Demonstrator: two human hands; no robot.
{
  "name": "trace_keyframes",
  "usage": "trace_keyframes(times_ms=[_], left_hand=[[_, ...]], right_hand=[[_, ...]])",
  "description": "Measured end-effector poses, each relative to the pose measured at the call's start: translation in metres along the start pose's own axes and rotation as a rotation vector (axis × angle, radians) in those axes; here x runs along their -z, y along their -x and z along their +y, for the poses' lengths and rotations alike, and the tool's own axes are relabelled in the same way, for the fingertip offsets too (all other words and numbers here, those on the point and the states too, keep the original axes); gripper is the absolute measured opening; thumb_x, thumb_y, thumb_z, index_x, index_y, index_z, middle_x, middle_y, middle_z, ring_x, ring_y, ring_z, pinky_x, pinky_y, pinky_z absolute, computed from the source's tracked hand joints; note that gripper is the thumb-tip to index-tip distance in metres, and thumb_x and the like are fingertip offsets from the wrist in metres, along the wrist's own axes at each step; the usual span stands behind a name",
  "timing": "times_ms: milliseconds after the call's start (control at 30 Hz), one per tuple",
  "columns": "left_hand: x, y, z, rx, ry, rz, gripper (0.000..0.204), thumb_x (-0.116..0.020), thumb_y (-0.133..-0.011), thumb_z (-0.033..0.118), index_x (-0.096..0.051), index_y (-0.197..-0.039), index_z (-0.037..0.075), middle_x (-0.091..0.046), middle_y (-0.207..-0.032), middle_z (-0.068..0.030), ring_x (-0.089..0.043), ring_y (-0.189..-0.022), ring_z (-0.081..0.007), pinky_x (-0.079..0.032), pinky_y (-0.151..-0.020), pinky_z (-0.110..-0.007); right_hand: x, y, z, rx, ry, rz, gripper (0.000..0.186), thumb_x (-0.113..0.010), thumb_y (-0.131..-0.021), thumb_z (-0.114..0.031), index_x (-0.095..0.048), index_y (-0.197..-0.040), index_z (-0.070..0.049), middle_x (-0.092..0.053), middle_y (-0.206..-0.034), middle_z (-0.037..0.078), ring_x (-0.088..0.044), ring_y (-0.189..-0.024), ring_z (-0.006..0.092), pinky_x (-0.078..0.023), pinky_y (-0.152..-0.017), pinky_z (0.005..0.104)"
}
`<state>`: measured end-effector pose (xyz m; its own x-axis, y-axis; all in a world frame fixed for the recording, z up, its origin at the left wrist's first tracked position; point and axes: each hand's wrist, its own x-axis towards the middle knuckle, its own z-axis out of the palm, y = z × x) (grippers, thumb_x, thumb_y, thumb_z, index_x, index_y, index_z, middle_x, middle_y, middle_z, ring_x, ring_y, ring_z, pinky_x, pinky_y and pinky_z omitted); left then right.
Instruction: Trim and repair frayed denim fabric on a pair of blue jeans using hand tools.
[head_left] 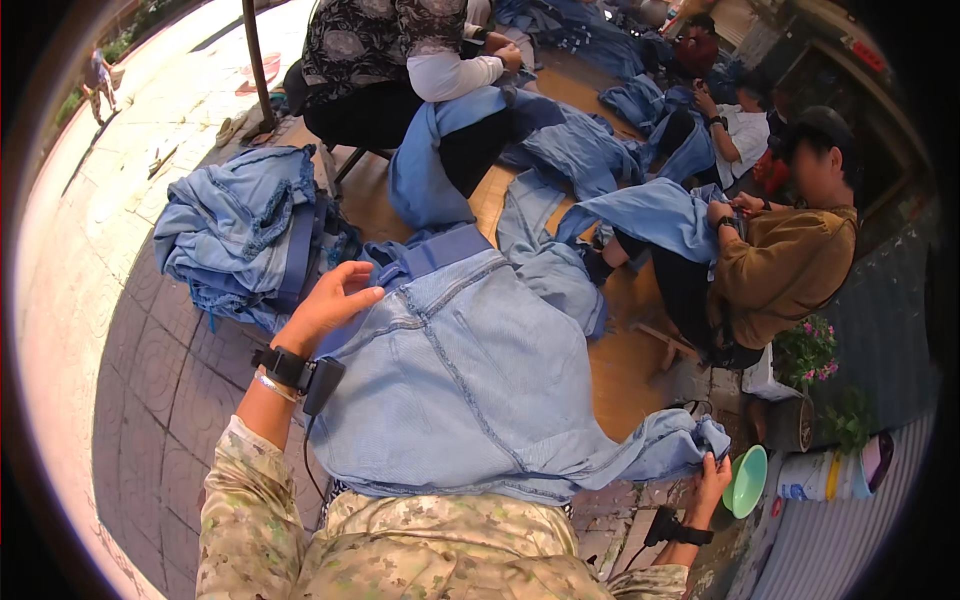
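Across my lap lies a pair of light blue jeans point(450, 390), with raised seams and a darker blue waistband point(440, 252) at the far end. My left hand point(335, 300) is by the left edge of the waistband, its thumb and fingers apart and nothing gripped. At the lower right, my right hand point(710, 485) has its fingers closed on the bunched end of a jeans leg point(700, 440). Both wrists wear black straps with small devices. Beyond my left hand rises a pile of folded jeans point(235, 225).
Opposite me sits a person in a dark patterned top point(365, 45), denim over the knees. To the right, a person in a brown top point(785, 260) handles more jeans. Loose denim point(545, 235) covers brown ground sheeting. A green basin point(745, 482) and potted flowers point(808, 350) stand at right.
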<state>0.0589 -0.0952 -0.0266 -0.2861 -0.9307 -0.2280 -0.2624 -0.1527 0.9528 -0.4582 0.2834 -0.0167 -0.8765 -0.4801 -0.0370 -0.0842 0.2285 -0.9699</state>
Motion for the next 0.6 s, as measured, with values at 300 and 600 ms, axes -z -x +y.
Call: trace_keyframes(times_ms=[300,600], left_hand=[[-0.009,-0.041,-0.008,0.080,0.275,-0.361,0.065,-0.078,-0.075,0.012,-0.047,-0.131,0.000,-0.058,-0.119,-0.0068,-0.056,-0.106,-0.0138,-0.042,-0.096,-0.026],[0.008,-0.036,-0.014,0.196,0.309,-0.348,0.038,-0.078,-0.076,0.016,-0.061,-0.108,0.003,-0.064,-0.097,0.0007,-0.057,-0.085,-0.0062,-0.045,-0.077,-0.020]], right_hand=[[0.043,0.015,0.038,-0.174,-0.097,0.194,0.005,-0.058,-0.092,-0.013,-0.053,-0.095,-0.011,-0.041,-0.064,-0.008,-0.030,-0.043,0.0029,-0.022,-0.038,0.0214],[-0.001,-0.023,0.023,0.114,0.066,-0.035,0.022,-0.058,-0.091,-0.007,-0.056,-0.113,-0.001,-0.059,-0.091,-0.001,-0.053,-0.071,0.0067,-0.044,-0.063,0.0212]])
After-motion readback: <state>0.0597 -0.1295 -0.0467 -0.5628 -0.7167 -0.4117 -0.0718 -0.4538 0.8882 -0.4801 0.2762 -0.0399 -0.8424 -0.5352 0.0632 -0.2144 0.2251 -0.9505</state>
